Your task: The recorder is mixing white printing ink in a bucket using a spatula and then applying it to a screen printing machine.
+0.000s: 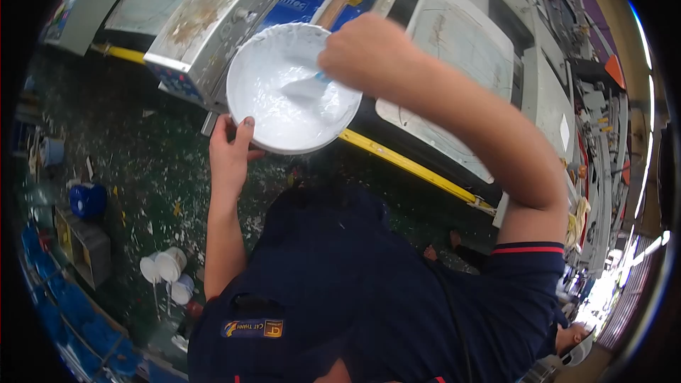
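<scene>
A white bucket (245, 64) stands tilted toward me, with thick, glossy white paint or paste (273, 117) inside. My left hand (232, 140) grips its near left side, the thumb over the rim and the fingers underneath. Above the bucket's right side, my right hand (365, 46) is closed in a fist around a spatula (303, 89). A bit of blue handle shows below the fist. The spatula's pale, coated blade dips into the white stuff, and its edge is blurred.
A grey metal machine frame (206, 21) stands behind the bucket. Flat, stained platens (461, 35) and a yellow rail (411, 167) lie to the right. White tubs (170, 264), a blue jug (87, 200) and a crate (81, 248) sit on the paint-spattered floor. Another person (571, 340) is at lower right.
</scene>
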Action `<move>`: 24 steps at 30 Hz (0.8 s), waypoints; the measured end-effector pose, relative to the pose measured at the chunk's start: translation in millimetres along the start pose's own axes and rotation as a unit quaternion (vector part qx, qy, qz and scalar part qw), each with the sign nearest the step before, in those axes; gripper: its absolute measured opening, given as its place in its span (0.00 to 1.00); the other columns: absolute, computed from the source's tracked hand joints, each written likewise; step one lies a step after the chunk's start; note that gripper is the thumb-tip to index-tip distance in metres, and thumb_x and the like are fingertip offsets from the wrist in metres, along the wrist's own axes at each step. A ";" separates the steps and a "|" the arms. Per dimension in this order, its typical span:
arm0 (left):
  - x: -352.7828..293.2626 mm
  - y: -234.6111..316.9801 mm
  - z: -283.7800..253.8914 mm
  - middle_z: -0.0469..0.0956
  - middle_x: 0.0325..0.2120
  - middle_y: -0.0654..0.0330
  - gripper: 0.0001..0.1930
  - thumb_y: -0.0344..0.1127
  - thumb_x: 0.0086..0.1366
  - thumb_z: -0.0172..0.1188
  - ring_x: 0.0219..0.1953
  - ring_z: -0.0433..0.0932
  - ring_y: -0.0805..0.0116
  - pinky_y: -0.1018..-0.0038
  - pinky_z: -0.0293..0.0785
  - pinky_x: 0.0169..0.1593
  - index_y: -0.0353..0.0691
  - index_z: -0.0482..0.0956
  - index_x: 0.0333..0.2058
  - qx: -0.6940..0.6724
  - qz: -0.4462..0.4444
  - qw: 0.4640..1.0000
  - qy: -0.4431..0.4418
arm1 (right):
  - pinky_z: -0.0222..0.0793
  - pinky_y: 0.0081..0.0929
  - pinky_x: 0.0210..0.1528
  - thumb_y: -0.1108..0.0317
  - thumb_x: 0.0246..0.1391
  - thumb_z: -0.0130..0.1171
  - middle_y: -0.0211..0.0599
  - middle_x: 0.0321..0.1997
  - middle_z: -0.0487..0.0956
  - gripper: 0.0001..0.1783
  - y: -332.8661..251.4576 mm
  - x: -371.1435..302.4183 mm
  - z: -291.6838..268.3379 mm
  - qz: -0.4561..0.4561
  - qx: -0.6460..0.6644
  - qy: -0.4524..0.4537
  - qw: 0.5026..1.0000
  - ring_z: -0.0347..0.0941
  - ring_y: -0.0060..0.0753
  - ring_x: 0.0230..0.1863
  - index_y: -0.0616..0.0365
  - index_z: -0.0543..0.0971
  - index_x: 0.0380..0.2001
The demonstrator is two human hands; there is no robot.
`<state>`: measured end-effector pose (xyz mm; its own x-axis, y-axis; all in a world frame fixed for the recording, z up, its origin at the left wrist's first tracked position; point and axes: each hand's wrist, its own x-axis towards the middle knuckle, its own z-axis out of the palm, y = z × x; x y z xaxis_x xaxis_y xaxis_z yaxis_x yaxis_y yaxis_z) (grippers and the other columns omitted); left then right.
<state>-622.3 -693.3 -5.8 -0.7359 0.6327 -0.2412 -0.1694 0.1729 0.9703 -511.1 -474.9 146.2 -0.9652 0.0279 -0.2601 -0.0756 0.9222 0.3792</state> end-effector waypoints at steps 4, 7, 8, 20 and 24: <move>-12.2 2.3 5.9 0.78 0.35 0.54 0.19 0.39 0.65 0.61 0.32 0.80 0.71 0.75 0.80 0.31 0.28 0.70 0.44 0.010 -0.013 0.999 0.051 | 0.74 0.33 0.33 0.56 0.56 0.62 0.34 0.24 0.82 0.10 48.1 -26.4 -43.7 0.049 -0.022 0.052 0.997 0.81 0.34 0.29 0.47 0.85 0.30; -20.8 -3.2 23.9 0.78 0.34 0.57 0.16 0.32 0.62 0.62 0.29 0.77 0.78 0.79 0.75 0.28 0.30 0.69 0.44 -0.029 -0.003 0.999 0.043 | 0.72 0.31 0.28 0.55 0.59 0.60 0.31 0.20 0.79 0.12 69.0 -36.2 -6.4 0.060 -0.009 0.125 0.990 0.79 0.34 0.25 0.48 0.83 0.28; -23.3 -4.7 31.2 0.78 0.34 0.57 0.16 0.32 0.62 0.62 0.29 0.77 0.78 0.79 0.75 0.28 0.30 0.69 0.44 -0.029 -0.007 0.998 0.051 | 0.72 0.31 0.27 0.55 0.59 0.60 0.31 0.18 0.77 0.12 65.6 -32.7 8.2 0.037 -0.016 0.147 0.988 0.78 0.34 0.24 0.48 0.82 0.28; -70.5 1.5 112.1 0.75 0.37 0.60 0.14 0.23 0.60 0.60 0.38 0.75 0.78 0.80 0.74 0.40 0.33 0.68 0.43 -0.065 0.071 0.975 0.198 | 0.71 0.33 0.27 0.56 0.53 0.64 0.35 0.18 0.76 0.11 124.2 -36.2 54.6 -0.175 0.105 0.230 0.951 0.78 0.37 0.24 0.51 0.80 0.25; -67.4 2.2 126.4 0.75 0.37 0.60 0.14 0.25 0.60 0.62 0.37 0.74 0.79 0.82 0.71 0.37 0.33 0.68 0.42 -0.013 0.072 0.972 0.222 | 0.76 0.32 0.29 0.57 0.51 0.65 0.38 0.22 0.81 0.11 70.0 -38.7 101.6 -0.253 0.067 0.155 0.953 0.82 0.38 0.28 0.52 0.83 0.24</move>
<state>-490.2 -640.2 10.1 -0.9625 0.2604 -0.0758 -0.0559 0.0829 0.9950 -453.5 -372.2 92.5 -0.8424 -0.5300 -0.0973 -0.5389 0.8285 0.1525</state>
